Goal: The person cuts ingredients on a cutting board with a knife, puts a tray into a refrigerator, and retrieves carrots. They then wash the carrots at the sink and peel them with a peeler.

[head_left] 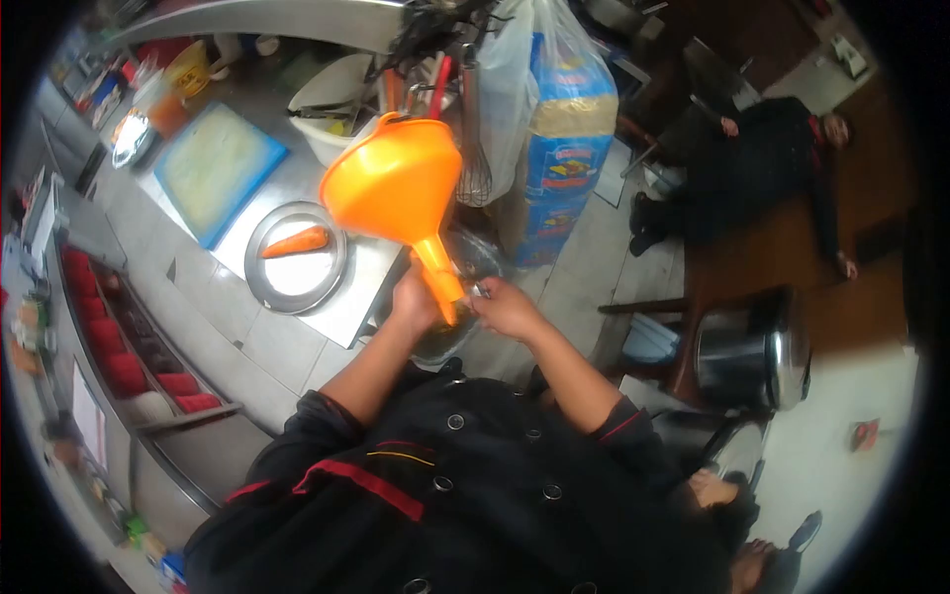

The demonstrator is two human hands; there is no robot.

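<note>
A large orange funnel [391,178] is in front of me, tilted, its spout coming down between my hands and hiding part of what they do. My left hand [416,294] is closed around a carrot [442,300] that shows beside the spout. Close to the carrot's side, my right hand [512,311] grips a small metal-ended tool, apparently a peeler [481,290], mostly covered by the fingers. Beneath both hands is a clear plastic bin [445,348]. Another carrot [295,243] lies on a round metal plate [259,287] to the left.
Beyond the plate lies a blue-edged cutting board [220,173]. A white tub [332,94], utensils and a whisk [474,168] stand behind the funnel. Bagged blue packs [566,163] are at right, with a large metal pot [747,346]. Another person [752,168] is farther right.
</note>
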